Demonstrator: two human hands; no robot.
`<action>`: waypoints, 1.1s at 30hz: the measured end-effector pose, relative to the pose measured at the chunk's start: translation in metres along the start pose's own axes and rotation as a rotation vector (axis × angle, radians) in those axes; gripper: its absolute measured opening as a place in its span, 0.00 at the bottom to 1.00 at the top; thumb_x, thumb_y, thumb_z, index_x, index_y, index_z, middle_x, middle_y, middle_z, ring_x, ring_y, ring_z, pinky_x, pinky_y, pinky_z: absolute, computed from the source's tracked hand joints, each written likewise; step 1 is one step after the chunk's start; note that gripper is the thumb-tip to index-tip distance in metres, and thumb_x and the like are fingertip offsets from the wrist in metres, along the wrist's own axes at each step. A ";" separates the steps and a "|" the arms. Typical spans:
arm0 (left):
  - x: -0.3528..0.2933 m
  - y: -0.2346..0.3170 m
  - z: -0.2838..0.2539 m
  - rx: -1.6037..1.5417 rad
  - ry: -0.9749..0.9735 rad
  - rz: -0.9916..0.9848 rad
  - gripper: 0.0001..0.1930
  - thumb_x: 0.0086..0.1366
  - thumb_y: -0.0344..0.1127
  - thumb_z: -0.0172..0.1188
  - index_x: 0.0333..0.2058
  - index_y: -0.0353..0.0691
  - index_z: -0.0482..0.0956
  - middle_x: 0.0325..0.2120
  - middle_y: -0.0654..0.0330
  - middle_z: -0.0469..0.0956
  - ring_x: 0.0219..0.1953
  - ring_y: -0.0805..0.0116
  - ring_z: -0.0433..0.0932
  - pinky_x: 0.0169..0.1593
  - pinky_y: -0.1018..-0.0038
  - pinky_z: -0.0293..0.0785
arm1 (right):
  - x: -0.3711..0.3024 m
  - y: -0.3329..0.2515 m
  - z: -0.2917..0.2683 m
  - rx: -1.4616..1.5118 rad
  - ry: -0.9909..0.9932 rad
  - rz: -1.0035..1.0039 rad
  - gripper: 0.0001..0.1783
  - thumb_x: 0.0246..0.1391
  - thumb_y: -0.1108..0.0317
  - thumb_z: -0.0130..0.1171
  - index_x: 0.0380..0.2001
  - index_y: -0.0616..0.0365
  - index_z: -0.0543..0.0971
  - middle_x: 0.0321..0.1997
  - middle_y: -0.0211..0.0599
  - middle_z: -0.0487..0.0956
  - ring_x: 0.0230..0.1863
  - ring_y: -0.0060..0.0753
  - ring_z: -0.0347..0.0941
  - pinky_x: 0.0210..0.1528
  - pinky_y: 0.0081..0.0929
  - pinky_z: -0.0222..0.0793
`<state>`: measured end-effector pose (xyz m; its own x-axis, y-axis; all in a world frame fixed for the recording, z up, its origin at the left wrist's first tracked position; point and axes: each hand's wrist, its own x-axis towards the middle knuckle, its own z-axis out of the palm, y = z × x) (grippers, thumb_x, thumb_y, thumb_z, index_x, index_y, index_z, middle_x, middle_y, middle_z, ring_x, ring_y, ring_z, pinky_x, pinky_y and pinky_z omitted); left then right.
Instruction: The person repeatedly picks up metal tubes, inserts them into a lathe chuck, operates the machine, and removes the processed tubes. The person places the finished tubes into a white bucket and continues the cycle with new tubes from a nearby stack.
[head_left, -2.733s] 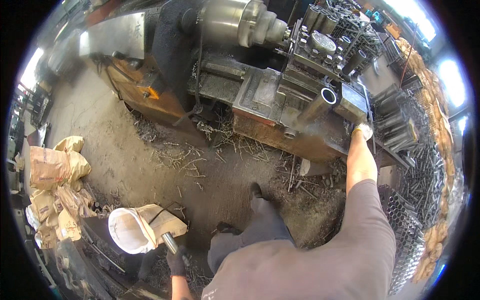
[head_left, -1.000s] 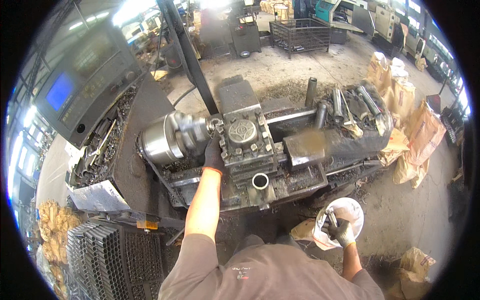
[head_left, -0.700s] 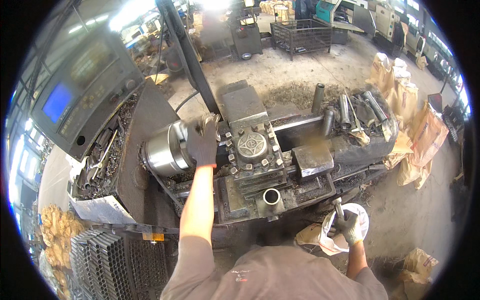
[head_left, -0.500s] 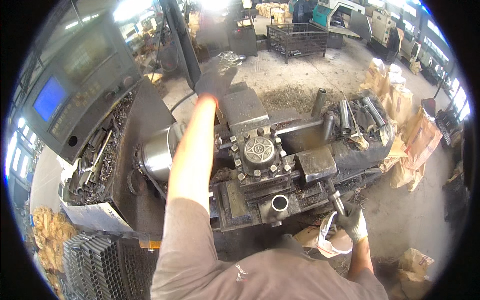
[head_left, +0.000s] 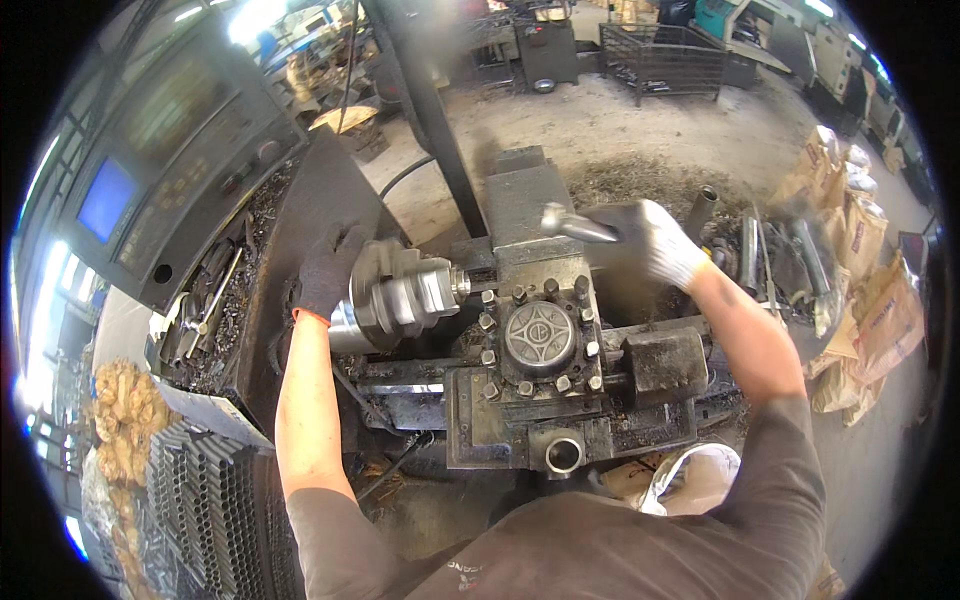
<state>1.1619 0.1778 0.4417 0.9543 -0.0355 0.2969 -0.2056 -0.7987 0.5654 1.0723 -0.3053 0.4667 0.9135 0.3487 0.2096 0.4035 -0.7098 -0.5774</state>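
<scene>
My left hand (head_left: 335,265), in a dark glove with an orange cuff, is against the side of the lathe chuck (head_left: 405,292), whose stepped jaws look blurred. Its fingers are dark and partly hidden, so their grip cannot be made out. My right hand (head_left: 655,240), in a white and dark glove, is closed around a short metal tube (head_left: 580,224). The tube's shiny end points left, toward the chuck, and hangs above the lathe's carriage. Below it stands the square tool post (head_left: 540,335), ringed by bolts with a round cap on top.
At left is the control panel with a blue screen (head_left: 106,200). Tubes are stacked (head_left: 205,490) at lower left. An open white bag (head_left: 700,478) sits nearest my body on the right. Metal pieces (head_left: 750,255) lie at the machine's right end, beside paper sacks (head_left: 880,300).
My left hand has come back from beyond the tool post to the chuck. My right hand has risen from beside the white bag to above the carriage, carrying the metal tube.
</scene>
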 end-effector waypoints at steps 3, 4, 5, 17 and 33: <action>0.002 -0.032 0.006 -0.010 -0.010 -0.173 0.26 0.79 0.50 0.55 0.62 0.36 0.81 0.58 0.47 0.83 0.60 0.60 0.80 0.64 0.66 0.73 | 0.066 0.013 0.058 -0.205 -0.243 -0.019 0.21 0.60 0.54 0.67 0.54 0.49 0.85 0.40 0.42 0.88 0.37 0.41 0.86 0.45 0.40 0.83; 0.001 -0.039 0.007 -0.005 0.022 -0.145 0.26 0.79 0.50 0.55 0.63 0.36 0.80 0.59 0.47 0.82 0.61 0.60 0.79 0.65 0.66 0.72 | 0.079 0.017 0.077 -0.219 -0.342 0.012 0.19 0.61 0.54 0.66 0.52 0.48 0.85 0.40 0.42 0.88 0.38 0.41 0.86 0.46 0.40 0.83; -0.001 -0.045 0.010 0.001 0.035 -0.134 0.26 0.79 0.51 0.54 0.63 0.36 0.80 0.61 0.47 0.81 0.62 0.60 0.79 0.66 0.66 0.71 | 0.089 0.023 0.096 -0.236 -0.377 -0.026 0.19 0.60 0.55 0.67 0.52 0.48 0.86 0.40 0.43 0.88 0.39 0.42 0.86 0.46 0.40 0.83; -0.014 -0.038 0.011 0.090 0.061 -0.078 0.31 0.76 0.63 0.53 0.60 0.42 0.83 0.57 0.44 0.82 0.62 0.42 0.78 0.64 0.55 0.71 | 0.111 0.052 0.181 -0.102 -0.415 -0.255 0.17 0.55 0.60 0.70 0.48 0.47 0.87 0.39 0.45 0.88 0.39 0.51 0.85 0.41 0.44 0.78; -0.026 0.015 0.027 0.458 0.037 0.131 0.27 0.69 0.57 0.63 0.58 0.46 0.83 0.57 0.50 0.82 0.61 0.47 0.77 0.67 0.54 0.70 | 0.124 0.043 0.171 0.123 -0.591 -0.107 0.22 0.56 0.54 0.69 0.50 0.53 0.87 0.31 0.41 0.86 0.32 0.39 0.83 0.36 0.39 0.78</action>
<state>1.1396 0.1505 0.4210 0.9166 -0.1385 0.3751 -0.1987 -0.9718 0.1266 1.1941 -0.1880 0.3324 0.6700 0.7199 -0.1815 0.4503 -0.5884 -0.6716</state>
